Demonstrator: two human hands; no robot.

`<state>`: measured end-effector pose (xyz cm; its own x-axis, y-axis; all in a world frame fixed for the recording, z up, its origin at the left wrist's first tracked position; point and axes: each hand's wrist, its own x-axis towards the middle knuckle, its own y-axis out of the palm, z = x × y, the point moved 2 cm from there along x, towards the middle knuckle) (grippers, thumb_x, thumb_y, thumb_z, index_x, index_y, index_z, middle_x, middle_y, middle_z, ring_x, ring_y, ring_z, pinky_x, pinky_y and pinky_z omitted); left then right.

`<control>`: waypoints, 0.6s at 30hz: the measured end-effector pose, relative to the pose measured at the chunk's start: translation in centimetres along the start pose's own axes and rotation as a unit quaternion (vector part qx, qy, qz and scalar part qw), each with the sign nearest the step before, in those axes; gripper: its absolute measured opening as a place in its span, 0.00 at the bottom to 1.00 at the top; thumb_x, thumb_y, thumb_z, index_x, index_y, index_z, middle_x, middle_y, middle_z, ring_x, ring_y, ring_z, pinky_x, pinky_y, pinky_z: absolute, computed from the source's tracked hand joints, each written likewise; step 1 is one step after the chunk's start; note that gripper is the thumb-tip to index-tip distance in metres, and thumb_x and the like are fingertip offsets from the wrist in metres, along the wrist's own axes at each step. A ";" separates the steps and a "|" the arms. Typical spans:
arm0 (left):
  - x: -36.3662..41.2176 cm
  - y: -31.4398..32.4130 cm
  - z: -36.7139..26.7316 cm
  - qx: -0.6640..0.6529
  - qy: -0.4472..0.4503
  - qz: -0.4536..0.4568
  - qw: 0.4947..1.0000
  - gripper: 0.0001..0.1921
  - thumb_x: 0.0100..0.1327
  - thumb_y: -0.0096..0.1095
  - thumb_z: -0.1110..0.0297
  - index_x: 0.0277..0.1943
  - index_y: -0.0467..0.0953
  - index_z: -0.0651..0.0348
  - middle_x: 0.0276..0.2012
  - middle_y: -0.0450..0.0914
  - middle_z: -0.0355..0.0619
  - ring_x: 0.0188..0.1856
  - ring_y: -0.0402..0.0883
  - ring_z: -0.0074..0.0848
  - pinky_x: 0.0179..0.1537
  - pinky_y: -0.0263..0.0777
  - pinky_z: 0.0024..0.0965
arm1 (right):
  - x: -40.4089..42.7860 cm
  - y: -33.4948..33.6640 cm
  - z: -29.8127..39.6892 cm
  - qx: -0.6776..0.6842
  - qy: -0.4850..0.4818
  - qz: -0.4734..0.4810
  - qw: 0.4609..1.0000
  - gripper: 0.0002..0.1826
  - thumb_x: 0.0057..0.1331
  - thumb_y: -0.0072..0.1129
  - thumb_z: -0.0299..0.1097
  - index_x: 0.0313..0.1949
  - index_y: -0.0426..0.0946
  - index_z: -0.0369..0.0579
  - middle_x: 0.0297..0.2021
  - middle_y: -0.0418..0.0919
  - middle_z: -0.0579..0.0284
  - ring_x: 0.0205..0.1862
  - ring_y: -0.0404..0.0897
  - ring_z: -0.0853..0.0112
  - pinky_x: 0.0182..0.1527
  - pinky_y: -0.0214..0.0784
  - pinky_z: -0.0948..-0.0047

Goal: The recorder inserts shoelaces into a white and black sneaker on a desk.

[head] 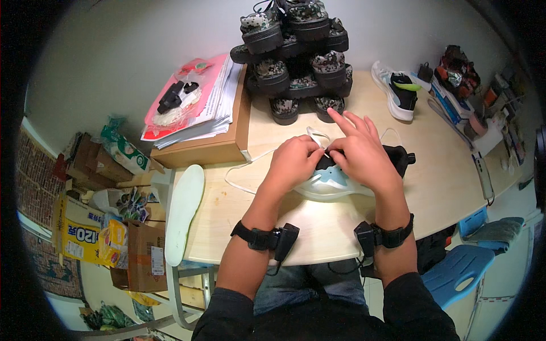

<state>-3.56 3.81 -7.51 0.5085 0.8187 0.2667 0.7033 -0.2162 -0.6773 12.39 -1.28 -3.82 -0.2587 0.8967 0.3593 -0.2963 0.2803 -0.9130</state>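
On the table in front of me lies a white, light-blue and black sneaker (330,176), its toe to the left and its black heel collar at the right. My left hand (294,162) is over the front of the lacing, thumb and fingers pinched on a white shoelace (315,133). Opposite it, my right hand (362,157) pinches at the same lace with thumb and bent forefinger, the other fingers raised. A loop of lace stands up between the hands. One loose length trails left across the tabletop. My fingers hide the exact grip and most eyelets.
A pale insole (184,215) lies at the table's left edge. Behind it, a cardboard box (204,152) carries papers (213,111). Camouflage shoes (298,81) are stacked at the back. Another sneaker (396,91) stands back right, near a power strip (483,177). A blue chair (458,273) is at right.
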 end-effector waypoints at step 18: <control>0.3 0.5 -0.6 0.009 -0.086 -0.023 0.996 0.12 0.56 0.64 0.66 0.38 0.83 0.65 0.37 0.84 0.55 0.38 0.83 0.44 0.44 0.74 0.36 | -1.1 -4.1 -8.2 0.393 0.166 -0.258 0.867 0.11 0.66 0.47 0.33 0.34 0.76 0.39 0.50 0.76 0.46 0.52 0.76 0.59 0.61 0.62 0.50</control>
<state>-2.81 3.61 -7.37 0.3821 0.9067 0.1785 0.7141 -0.1671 -0.6798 21.46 -0.61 -2.12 0.3344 0.8072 0.4864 -0.8628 0.4699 -0.1867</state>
